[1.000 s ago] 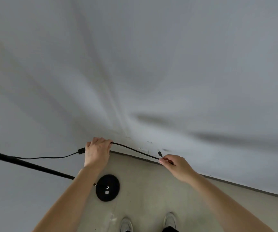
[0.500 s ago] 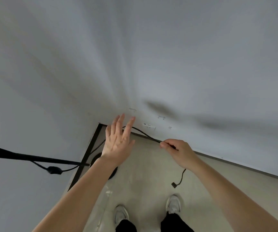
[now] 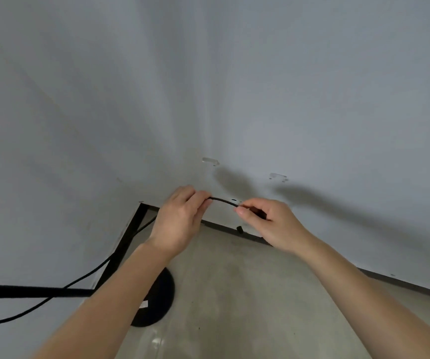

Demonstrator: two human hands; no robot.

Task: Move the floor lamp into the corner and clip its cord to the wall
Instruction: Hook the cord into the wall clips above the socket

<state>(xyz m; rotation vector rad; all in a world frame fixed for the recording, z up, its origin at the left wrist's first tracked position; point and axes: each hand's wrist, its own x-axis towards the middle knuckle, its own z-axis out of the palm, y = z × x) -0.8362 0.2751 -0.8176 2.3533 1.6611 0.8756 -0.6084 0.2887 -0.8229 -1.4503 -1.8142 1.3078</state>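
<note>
Round black lamp base (image 3: 161,304) on floor in corner, black pole (image 3: 32,292) leaning left. Left hand (image 3: 180,218) and right hand (image 3: 268,224) pinch black cord (image 3: 223,200) between fingertips. Beyond, clear clips (image 3: 210,161) on wall.

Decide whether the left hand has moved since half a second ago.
Yes. The left hand, open then, now pinches the cord, closer to the right hand below the wall clips.

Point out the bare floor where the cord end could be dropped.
Free: the floor between lamp base and right forearm, up to the baseboard. Crowded: the left corner, with base, pole and cord.
</note>
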